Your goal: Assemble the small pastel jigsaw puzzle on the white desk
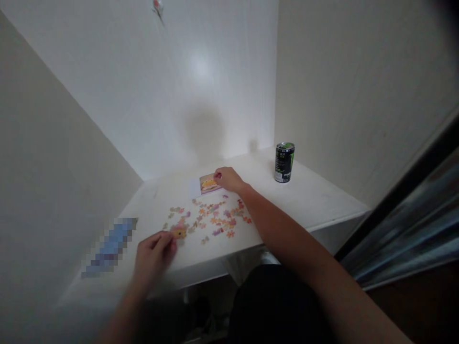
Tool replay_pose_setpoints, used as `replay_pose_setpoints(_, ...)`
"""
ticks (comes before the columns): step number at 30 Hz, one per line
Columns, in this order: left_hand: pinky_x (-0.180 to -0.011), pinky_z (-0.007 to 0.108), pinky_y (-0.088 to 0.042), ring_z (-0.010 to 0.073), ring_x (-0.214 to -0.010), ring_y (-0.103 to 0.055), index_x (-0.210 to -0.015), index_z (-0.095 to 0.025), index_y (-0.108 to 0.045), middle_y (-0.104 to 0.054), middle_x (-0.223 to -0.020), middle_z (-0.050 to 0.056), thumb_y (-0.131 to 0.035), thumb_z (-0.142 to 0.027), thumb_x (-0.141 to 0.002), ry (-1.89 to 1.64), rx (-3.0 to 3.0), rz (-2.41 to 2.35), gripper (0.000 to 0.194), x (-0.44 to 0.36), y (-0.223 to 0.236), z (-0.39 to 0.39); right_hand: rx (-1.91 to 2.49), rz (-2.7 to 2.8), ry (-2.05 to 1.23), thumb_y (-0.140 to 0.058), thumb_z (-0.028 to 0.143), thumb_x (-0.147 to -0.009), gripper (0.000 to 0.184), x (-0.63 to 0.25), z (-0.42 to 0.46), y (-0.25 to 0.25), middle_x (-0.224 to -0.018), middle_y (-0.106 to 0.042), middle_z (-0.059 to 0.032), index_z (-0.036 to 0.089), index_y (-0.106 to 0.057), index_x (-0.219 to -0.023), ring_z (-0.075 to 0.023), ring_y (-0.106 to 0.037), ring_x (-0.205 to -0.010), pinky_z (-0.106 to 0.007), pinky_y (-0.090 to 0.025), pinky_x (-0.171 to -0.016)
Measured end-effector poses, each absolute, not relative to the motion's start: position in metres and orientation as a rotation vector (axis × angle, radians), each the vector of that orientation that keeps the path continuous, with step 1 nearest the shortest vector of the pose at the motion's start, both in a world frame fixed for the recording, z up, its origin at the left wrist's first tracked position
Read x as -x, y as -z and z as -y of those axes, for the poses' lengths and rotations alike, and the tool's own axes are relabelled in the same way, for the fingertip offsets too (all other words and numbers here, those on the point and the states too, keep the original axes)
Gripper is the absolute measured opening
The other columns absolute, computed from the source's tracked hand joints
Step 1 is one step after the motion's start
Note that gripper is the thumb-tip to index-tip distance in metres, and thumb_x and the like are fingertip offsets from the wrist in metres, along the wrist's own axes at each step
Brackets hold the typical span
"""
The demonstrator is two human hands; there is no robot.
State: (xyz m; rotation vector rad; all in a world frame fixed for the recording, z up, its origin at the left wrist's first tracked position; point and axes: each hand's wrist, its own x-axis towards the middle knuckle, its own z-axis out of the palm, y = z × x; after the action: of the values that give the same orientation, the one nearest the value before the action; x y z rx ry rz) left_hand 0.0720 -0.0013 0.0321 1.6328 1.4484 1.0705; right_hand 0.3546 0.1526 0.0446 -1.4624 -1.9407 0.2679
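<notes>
My left hand point(154, 253) pinches a small yellow joined bit of jigsaw puzzle point(179, 233) with a dark dot on it, just above the white tabletop. Further back, my right hand point(231, 179) is closed at the right side of a picture card point(210, 184) that shows a yellow figure; the hand covers that side of the card. Between the two hands lie many loose jigsaw pieces point(215, 220) in orange, pink, purple and red, spread flat. Some show a greyish side.
A black and green drink can point(284, 163) stands upright at the back right of the white table point(311, 200). At the left edge lies a blurred-out blue object point(113, 246). Pale walls enclose the table at the back and sides. Dark clothing shows below its front edge.
</notes>
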Motion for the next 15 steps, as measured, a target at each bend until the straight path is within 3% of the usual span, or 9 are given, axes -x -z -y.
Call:
replay_pose_setpoints(6,-0.054,0.025,-0.028,0.0123,-0.053,-0.042,-0.059,-0.013,-0.057,-0.049,-0.054,0.002,-0.058,-0.044,-0.086,-0.952,-2.040,-1.401,0.041,-0.089,-0.035,0.011,1.337,2.050,-0.410,-0.065,0.024,-0.088,0.016,-0.352,-0.149,-0.042,-0.099,-0.070,-0.0062,0.013,-0.068,-0.100,-0.0170,-0.065,-0.090,-0.035,-0.051,-0.084)
replay_pose_setpoints(9,-0.056,0.027,-0.028,0.0123,-0.054,-0.043,-0.060,-0.015,-0.055,-0.049,-0.056,0.000,-0.055,-0.039,-0.088,-0.893,-2.313,-1.270,0.036,-0.105,-0.029,0.029,1.270,2.139,-0.492,-0.071,0.024,-0.083,0.012,-0.345,-0.146,-0.046,-0.091,-0.072,-0.0040,0.014,-0.071,-0.090,-0.0149,-0.065,-0.082,-0.029,-0.051,-0.077)
replay_pose_setpoints(13,-0.059,0.033,-0.031,0.0156,-0.060,-0.048,-0.069,-0.017,-0.052,-0.052,-0.066,0.001,-0.049,-0.018,-0.083,-0.532,-2.977,-0.603,0.015,-0.138,-0.011,0.061,1.210,2.235,-0.591,-0.074,0.022,-0.077,0.009,-0.337,-0.144,-0.048,-0.084,-0.073,-0.0022,0.016,-0.075,-0.083,-0.0117,-0.063,-0.070,-0.021,-0.044,-0.062)
replay_pose_setpoints(15,-0.048,0.033,-0.027,0.0148,-0.052,-0.044,-0.067,-0.018,-0.048,-0.052,-0.064,-0.001,-0.063,-0.024,-0.070,-0.269,-3.076,-0.288,0.016,-0.150,0.005,0.067,1.197,2.278,-0.627,-0.075,0.023,-0.075,0.011,-0.336,-0.145,-0.046,-0.080,-0.073,-0.0023,0.016,-0.076,-0.083,-0.0115,-0.061,-0.067,-0.020,-0.041,-0.057)
